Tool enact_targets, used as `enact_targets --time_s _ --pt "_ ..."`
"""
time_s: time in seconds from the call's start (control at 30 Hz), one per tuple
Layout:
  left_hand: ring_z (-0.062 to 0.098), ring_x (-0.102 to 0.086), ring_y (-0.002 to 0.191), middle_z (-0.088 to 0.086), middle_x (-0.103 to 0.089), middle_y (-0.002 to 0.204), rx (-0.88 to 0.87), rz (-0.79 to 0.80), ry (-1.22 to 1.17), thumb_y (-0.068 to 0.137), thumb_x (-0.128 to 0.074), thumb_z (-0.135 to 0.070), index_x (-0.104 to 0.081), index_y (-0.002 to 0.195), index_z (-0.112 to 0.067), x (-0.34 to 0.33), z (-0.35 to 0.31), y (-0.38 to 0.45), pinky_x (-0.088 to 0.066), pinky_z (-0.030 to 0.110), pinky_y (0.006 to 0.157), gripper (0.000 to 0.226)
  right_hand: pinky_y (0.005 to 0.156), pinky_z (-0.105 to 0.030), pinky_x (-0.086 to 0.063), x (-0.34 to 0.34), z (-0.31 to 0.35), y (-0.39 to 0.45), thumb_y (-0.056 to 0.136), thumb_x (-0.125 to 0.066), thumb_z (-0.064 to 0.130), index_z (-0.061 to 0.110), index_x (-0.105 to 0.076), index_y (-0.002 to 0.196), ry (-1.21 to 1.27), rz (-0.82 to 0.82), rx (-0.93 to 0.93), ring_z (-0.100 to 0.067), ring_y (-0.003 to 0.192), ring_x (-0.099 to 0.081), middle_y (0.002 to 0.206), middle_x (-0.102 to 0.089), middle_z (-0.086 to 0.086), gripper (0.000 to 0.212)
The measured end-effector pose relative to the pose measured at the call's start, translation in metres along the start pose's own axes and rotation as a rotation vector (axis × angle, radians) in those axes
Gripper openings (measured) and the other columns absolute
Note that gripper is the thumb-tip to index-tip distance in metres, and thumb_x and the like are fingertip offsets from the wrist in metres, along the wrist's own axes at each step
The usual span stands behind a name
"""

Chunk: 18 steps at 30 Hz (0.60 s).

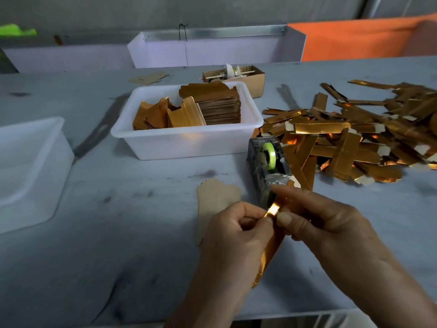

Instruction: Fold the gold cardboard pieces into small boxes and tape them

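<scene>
Low in the centre of the frame, the left hand (238,227) and the right hand (314,216) meet over one gold cardboard piece (272,235). The fingers and thumb of each are curled and pinching its upper end, while the rest of the strip hangs down between the wrists toward the near table edge (295,314), which lies just below the forearms. Just left of the hands a tan blank (217,192) lies flat on the grey table. Immediately above the right fingertips sits the tape dispenser (267,166) with its green roll, close enough that I judge taping to be the next step. Further up, at centre, a white tub (186,140) holds stacked and folded gold pieces, which suggests a good part is done. To the right, a large loose pile of gold strips (354,138) looks unfolded, so much remains. An empty-looking white bin (30,166) stands at mid left; bare table between it and the hands gives room.
</scene>
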<state>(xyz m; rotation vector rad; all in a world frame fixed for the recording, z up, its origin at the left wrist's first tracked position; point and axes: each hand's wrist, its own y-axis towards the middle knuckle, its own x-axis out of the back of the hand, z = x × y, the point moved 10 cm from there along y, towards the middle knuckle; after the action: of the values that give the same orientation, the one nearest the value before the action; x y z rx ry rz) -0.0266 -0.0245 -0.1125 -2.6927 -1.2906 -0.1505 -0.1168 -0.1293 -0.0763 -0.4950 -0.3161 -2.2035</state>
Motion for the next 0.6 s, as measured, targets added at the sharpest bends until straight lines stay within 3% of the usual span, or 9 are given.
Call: enact_targets --time_s 0.17,0.3,0.43,0.6 --pt "0.004 -0.061 0.066 -0.011 -0.068 0.073 0.002 0.010 0.008 0.084 -0.065 -0.036 -0.068 0.084 -0.035 -0.001 0.000 -0.004 -0.044 0.020 0.057 0.003 0.063 -0.014 -0.044 0.004 0.002 0.001 0.079 -0.068 0.022 0.050 -0.042 0.106 -0.090 -0.044 -0.004 0.007 0.077 -0.059 0.081 -0.064 0.022 0.046" --pt "0.003 -0.062 0.061 -0.009 -0.069 0.069 0.049 0.040 -0.069 0.086 -0.064 -0.037 -0.069 0.083 -0.034 -0.005 0.006 -0.005 -0.045 0.017 0.053 0.006 0.057 -0.007 -0.045 0.007 0.001 0.001 0.079 -0.068 0.026 0.046 -0.036 0.111 -0.201 -0.078 -0.001 0.014 0.078 -0.056 0.073 -0.065 0.014 0.050" --pt "0.009 -0.064 0.061 -0.005 -0.068 0.065 0.050 0.059 -0.099 0.086 -0.065 -0.035 -0.070 0.078 -0.027 -0.010 0.007 -0.004 -0.053 0.030 0.060 0.012 0.061 0.002 -0.041 0.006 0.003 -0.001 0.081 -0.068 0.026 0.036 -0.039 0.123 -0.276 -0.107 0.018 0.007 0.069 -0.057 0.073 -0.062 0.015 0.052" --pt "0.000 -0.058 0.056 -0.012 -0.063 0.058 0.035 0.007 -0.064 0.088 -0.062 -0.029 -0.067 0.074 -0.022 -0.008 0.014 -0.001 -0.042 0.014 0.053 0.017 0.055 -0.009 -0.043 0.004 0.005 -0.004 0.083 -0.066 0.026 0.035 -0.037 0.124 -0.356 -0.151 0.033 0.005 0.072 -0.056 0.073 -0.061 0.015 0.051"
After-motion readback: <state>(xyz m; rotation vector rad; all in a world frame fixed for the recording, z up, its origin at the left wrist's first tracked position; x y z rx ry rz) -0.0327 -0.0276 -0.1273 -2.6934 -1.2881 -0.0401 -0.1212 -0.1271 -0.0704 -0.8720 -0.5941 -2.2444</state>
